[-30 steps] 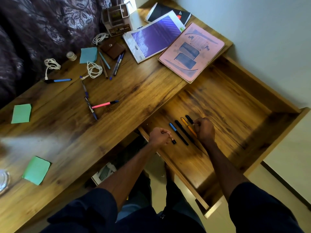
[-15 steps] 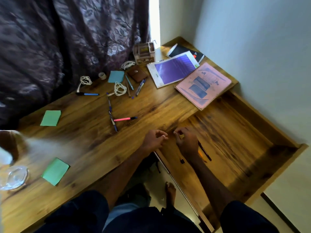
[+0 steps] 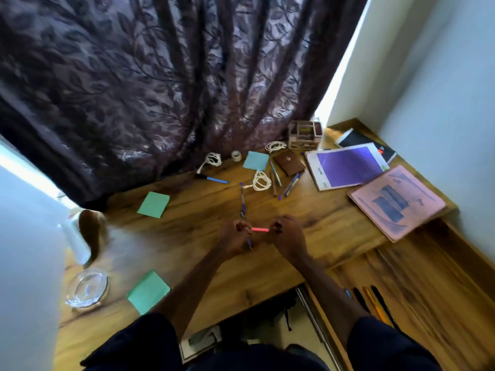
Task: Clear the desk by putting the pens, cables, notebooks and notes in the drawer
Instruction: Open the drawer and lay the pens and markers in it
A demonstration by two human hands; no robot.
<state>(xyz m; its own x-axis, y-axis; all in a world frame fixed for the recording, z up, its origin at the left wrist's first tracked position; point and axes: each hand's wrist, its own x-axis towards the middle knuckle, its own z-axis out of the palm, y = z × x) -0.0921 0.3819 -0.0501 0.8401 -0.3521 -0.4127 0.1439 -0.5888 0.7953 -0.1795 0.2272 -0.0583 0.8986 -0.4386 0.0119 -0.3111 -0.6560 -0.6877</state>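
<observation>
Both my forearms reach forward over the desk (image 3: pixel 192 223), wrists close together near its middle. My right grip (image 3: pixel 288 236) is knuckles-up, fingers curled round the dark-capped end of the pink pen (image 3: pixel 259 229), which lies level between my two grips. My left grip (image 3: pixel 232 235) is curled too, fingertips at the pink pen's other end and right over a blue pen (image 3: pixel 243 202) that runs away from me along the desk. Whether it has hold of either pen I cannot tell.

The drawer (image 3: pixel 434 277) stands open low on my right, with several pens (image 3: pixel 360 297) lying in it beside my right forearm. Cables (image 3: pixel 261 180), notes (image 3: pixel 154 204) and notebooks (image 3: pixel 396 202) lie further back on the desk.
</observation>
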